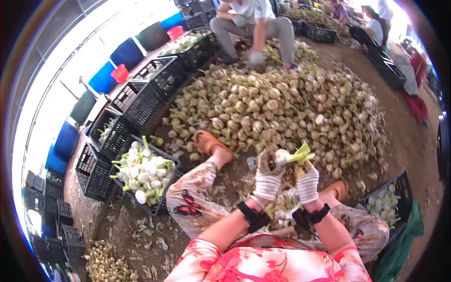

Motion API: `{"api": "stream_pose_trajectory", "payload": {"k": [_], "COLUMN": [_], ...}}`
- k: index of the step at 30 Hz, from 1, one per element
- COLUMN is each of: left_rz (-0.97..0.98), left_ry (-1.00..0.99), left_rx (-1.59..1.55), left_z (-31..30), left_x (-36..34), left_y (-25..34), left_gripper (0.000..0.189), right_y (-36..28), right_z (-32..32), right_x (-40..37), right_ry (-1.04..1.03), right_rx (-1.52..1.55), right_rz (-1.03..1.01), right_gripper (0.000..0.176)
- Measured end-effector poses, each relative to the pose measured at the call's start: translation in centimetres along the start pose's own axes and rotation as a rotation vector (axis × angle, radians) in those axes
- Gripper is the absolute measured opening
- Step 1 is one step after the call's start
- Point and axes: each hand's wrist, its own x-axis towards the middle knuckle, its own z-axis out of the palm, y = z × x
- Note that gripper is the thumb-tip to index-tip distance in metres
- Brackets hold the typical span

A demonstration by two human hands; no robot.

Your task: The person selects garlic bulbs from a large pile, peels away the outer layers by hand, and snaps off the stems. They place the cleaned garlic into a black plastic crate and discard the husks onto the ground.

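Note:
My left hand (pixel 268 178), in a white knit glove with a dirt-darkened palm and fingers, is closed on a white garlic bulb (pixel 282 156). Its cut green stem (pixel 302 153) points right, towards my other hand. Gloved too, my right hand (pixel 307 182) is closed just below the stem. A small yellowish patch shows at its fingers; what it grips is hidden. Between my legs lie several pale bulbs and peelings (pixel 282 211). Just beyond my hands rises a large heap of unpeeled garlic bulbs (pixel 272 105).
A black crate (pixel 176 176) of clean white bulbs stands at my left, another crate (pixel 405 188) at my right. More black crates (pixel 141 105) line the left side. Across the heap sits a person (pixel 256 23) in gloves. Small bulbs (pixel 110 261) lie at lower left.

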Motion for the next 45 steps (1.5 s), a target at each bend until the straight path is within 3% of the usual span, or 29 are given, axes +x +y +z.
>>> {"api": "stream_pose_trajectory", "payload": {"k": [1, 2, 4, 6, 7, 8, 9, 10, 12, 14, 15, 16, 18, 20, 22, 24, 25, 27, 28, 30, 32, 33, 34, 37, 38, 40, 43, 44, 45], "left_rz": [-0.02, 0.105, 0.049, 0.163, 0.05, -0.076, -0.168, -0.248, -0.513, -0.518, -0.601, -0.686, -0.598, -0.567, -0.688, -0.567, -0.557, -0.524, -0.614, -0.631, -0.7, -0.82, -0.983, -1.064, -1.054, -1.033, -1.039, -1.077, -1.114], "left_ry": [0.053, 0.004, -0.073, -0.154, -0.263, -0.373, -0.536, -0.703, -0.862, -0.773, -0.689, -0.598, -0.411, -0.301, -0.169, -0.231, -0.257, -0.319, -0.345, -0.29, -0.215, -0.143, -0.085, -0.08, -0.108, -0.136, -0.077, -0.032, 0.012], "left_rx": [0.019, 0.165, -0.177, 0.005, -0.134, -0.282, -0.209, -0.136, -0.299, -0.578, -0.585, -0.591, -0.579, -0.585, -0.69, -0.699, -0.721, -0.774, -0.824, -0.897, -0.95, -1.021, -1.087, -1.027, -1.017, -0.957, -0.841, -0.855, -0.869], "left_z": [0.2, 0.1, 0.3, -0.9, -1.7, -2.4, -3.4, -4.1, -4.5, -4.1, -4.0, -4.0, -3.3, -3.0, -3.3, -3.6, -3.5, -3.2, -3.7, -3.8, -4.1, -4.3, -4.3, -3.0, -2.4, -2.1, -2.6, -2.8, -2.7], "left_x": [-0.2, -0.2, -0.2, 0.8, 1.4, 2.1, 3.1, 4.0, 4.0, 3.9, 3.8, 3.6, 2.8, 2.8, 2.8, 2.9, 2.8, 2.8, 2.6, 3.0, 4.0, 4.3, 4.5, 3.9, 3.5, 2.9, 2.9, 2.8, 3.2], "left_y": [-0.7, -1.6, -2.4, -3.1, -0.4, 2.4, 2.5, 2.4, 3.8, 4.4, 4.3, 4.0, 2.7, -0.6, 0.1, 1.5, 2.0, 2.8, 2.9, 4.1, 2.4, 1.0, 0.9, -0.2, 0.1, 0.2, -0.2, -0.4, 0.5], "left_gripper": [0.052, 0.064, 0.065, 0.071, 0.069, 0.067, 0.065, 0.063, 0.06, 0.058, 0.057, 0.057, 0.05, 0.042, 0.038, 0.039, 0.04, 0.042, 0.043, 0.042, 0.04, 0.037, 0.036, 0.032, 0.032, 0.031, 0.032, 0.033, 0.033], "right_y": [-1.9, -1.5, -3.1, -3.8, -4.1, -2.2, -5.3, -5.1, -6.2, -6.1, -6.5, -6.6, -6.4, -5.7, -6.1, -3.7, -1.2, 3.0, 3.9, 4.4, 5.7, 2.0, 0.0, -5.0, -6.8, -5.6, -7.0, -5.4, -6.1], "right_z": [1.2, 1.3, 2.8, 2.1, 1.1, -0.1, 0.0, -0.4, -0.7, -1.2, -1.3, -1.0, 0.0, 0.9, 1.5, 0.4, -0.4, -3.1, -4.2, -5.5, -7.4, -6.0, -4.7, -1.0, 0.5, 1.0, 1.2, 1.2, 1.8], "right_x": [-0.3, 0.0, 0.0, 0.4, 0.5, 1.6, 1.3, 2.0, 2.3, 2.2, 1.8, 1.3, 0.1, -0.9, -0.9, 1.2, 2.1, 2.6, 2.6, 1.0, 0.0, -0.2, -0.1, 0.3, 0.3, 0.7, -0.9, -1.8, -2.7], "right_ry": [-0.034, -0.031, 0.017, -0.075, -0.114, -0.139, -0.182, -0.205, -0.284, -0.229, -0.198, -0.197, -0.197, -0.275, -0.257, -0.126, -0.06, -0.246, -0.328, -1.082, -1.202, -1.0, -0.851, -0.581, -0.484, -0.448, -0.461, -0.564, -0.646], "right_rx": [-0.259, -0.381, -0.274, -0.426, -0.516, -0.26, -0.35, -0.166, -0.266, -0.001, 0.059, -0.028, -0.198, -0.472, -0.363, -0.095, -0.082, -0.99, -1.445, -1.592, -1.45, -1.265, -1.104, -0.585, -0.593, -0.467, -0.508, -0.238, -0.316], "right_rz": [-0.082, -0.184, -0.16, -0.279, -0.324, -0.317, -0.108, -0.062, -0.044, 0.251, 0.262, 0.213, 0.125, -0.172, -0.028, 0.193, 0.176, -0.036, -0.152, 0.275, 0.225, 0.305, 0.237, -0.109, -0.387, -0.254, -0.004, 0.003, -0.089], "right_gripper": [0.019, 0.02, 0.017, 0.015, 0.015, 0.014, 0.016, 0.017, 0.02, 0.02, 0.019, 0.019, 0.019, 0.02, 0.021, 0.021, 0.017, 0.021, 0.024, 0.044, 0.041, 0.054, 0.06, 0.072, 0.055, 0.033, 0.021, 0.018, 0.015]}}
